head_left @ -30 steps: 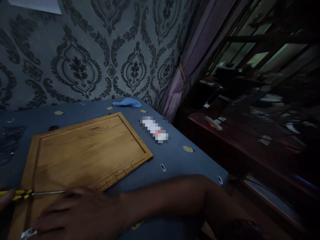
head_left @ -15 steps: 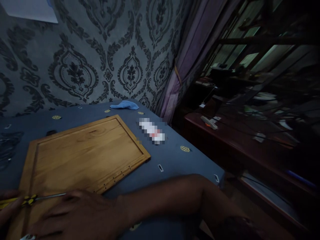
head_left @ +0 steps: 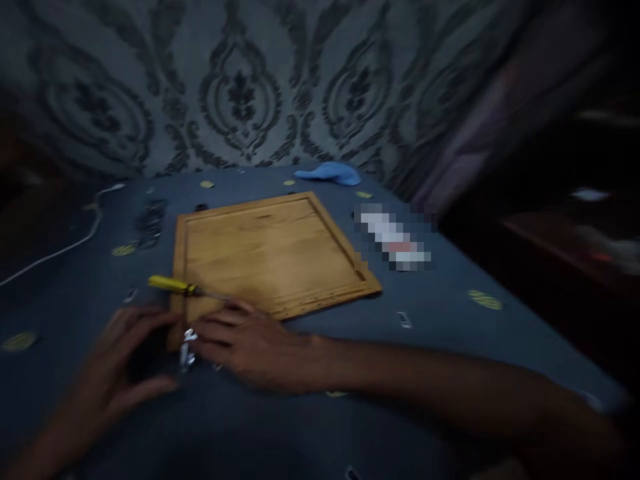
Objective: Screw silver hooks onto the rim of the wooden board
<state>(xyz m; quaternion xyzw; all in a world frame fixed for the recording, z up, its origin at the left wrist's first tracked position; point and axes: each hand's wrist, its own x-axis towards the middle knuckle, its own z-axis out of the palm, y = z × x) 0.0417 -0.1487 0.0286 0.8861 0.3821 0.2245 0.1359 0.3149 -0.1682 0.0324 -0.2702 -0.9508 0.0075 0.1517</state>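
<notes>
— Hands [head_left: 250,343] low at near corner of wooden panel [head_left: 273,257], on blue cloth-covered table [head_left: 450,333]. Right hand spread flat, fingertips on panel edge. Left hand [head_left: 117,363] cupped, loosely curled beside small shiny metal piece [head_left: 188,348]; grip not clear through blur.

— And the screwdriver [head_left: 183,287]?

— Lay across panel's left edge, yellow handle off the wood, touched by neither hand. Judged light, rigid, easily rolled; best taken by the handle. Panel judged stiff, fairly light; best gripped at the frame edges.
</notes>
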